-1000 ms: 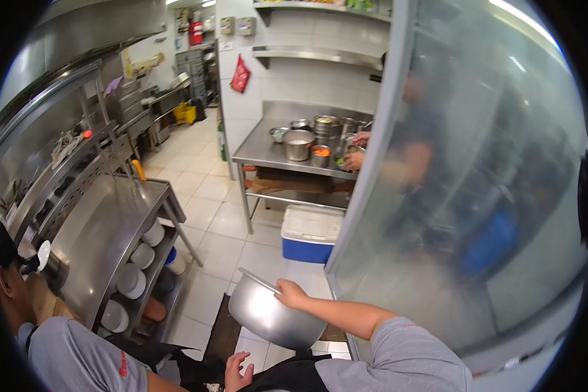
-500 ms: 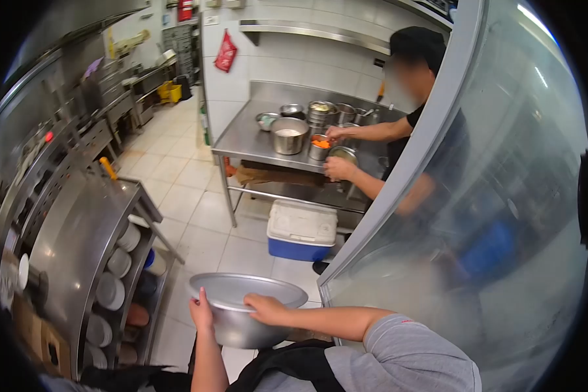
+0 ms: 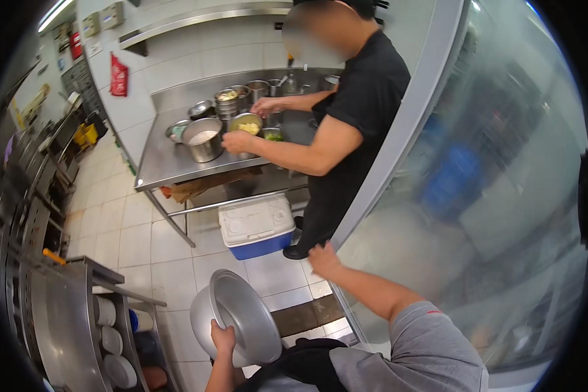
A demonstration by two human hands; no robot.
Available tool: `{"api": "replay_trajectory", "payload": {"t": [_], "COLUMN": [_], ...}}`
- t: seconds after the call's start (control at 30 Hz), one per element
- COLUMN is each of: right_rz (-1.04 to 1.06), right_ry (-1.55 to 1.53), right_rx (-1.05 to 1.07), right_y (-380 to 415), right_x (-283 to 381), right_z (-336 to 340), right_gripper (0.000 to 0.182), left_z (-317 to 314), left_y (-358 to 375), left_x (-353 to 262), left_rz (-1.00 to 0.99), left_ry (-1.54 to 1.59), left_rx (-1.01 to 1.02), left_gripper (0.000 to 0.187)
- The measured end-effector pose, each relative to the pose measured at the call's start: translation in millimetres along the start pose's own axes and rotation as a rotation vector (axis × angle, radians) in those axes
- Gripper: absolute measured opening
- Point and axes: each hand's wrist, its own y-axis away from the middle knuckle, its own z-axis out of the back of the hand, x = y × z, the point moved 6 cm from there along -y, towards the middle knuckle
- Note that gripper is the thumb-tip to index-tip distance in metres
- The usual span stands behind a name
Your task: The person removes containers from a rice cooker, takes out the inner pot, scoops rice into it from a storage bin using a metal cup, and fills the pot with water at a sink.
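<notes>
“Bowl (image 3: 255,330) first: where is it held?”

“Above the tiled floor (image 3: 174,251), tilted on its side, with its rim grasped by the left hand (image 3: 223,336). The wide inner face is exposed toward the glass panel (image 3: 464,189).”

“And is anything gripped by the right hand (image 3: 325,260)?”

“That cannot be told. It is seen well apart from the bowl, close to the lower part of the metal frame (image 3: 408,124), with its fingers slightly blurred; contact may or may not be made.”

“What is placed beyond?”

“A white-lidded blue cooler (image 3: 256,225) is set on the floor by the steel table (image 3: 160,163). On the table, a pot (image 3: 204,142) with pale contents is placed beside a pan (image 3: 247,124) of yellow pieces, which is held by a co-worker in black (image 3: 372,98).”

“And at the lower left?”

“White plates (image 3: 119,371) are stacked on shelving under a steel counter (image 3: 65,307).”
</notes>
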Motion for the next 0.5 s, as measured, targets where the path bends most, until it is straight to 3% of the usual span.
{"api": "replay_trajectory", "payload": {"t": [0.03,0.1,0.13,0.2,0.3,0.37,0.5], "right_rz": [-0.08,-0.048,-0.069,-0.066,-0.16,-0.293,-0.576], "right_ry": [0.076,0.427,0.412,0.227,0.171,0.167,0.213], "right_rx": [-0.04,-0.199,-0.182,-0.207,-0.131,-0.112,-0.053], "right_y": [5,7,16,35,43,47,85], "right_x": [-28,-77,-86,-106,-151,-192,-275], "right_z": [-12,-57,-51,-35,-60,-89,-110], "right_gripper": [0.041,0.031,0.031,0.029,0.028,0.028,0.032], "left_z": [-5,-11,-14,-20,-38,-56,-99], "left_y": [-4,-11,-14,-14,-18,-13,6], "left_x": [4,-6,-14,-32,-52,-72,-117], "left_rz": [-0.085,-0.091,-0.087,-0.152,-0.296,-0.461,-0.595], "left_ry": [-0.039,-0.209,-0.368,-0.403,-0.522,-0.635,-0.646], "left_rx": [-0.035,0.064,0.134,0.155,0.245,0.352,0.475], "left_gripper": [0.026,0.026,0.026,0.023,0.02,0.018,0.017]}}
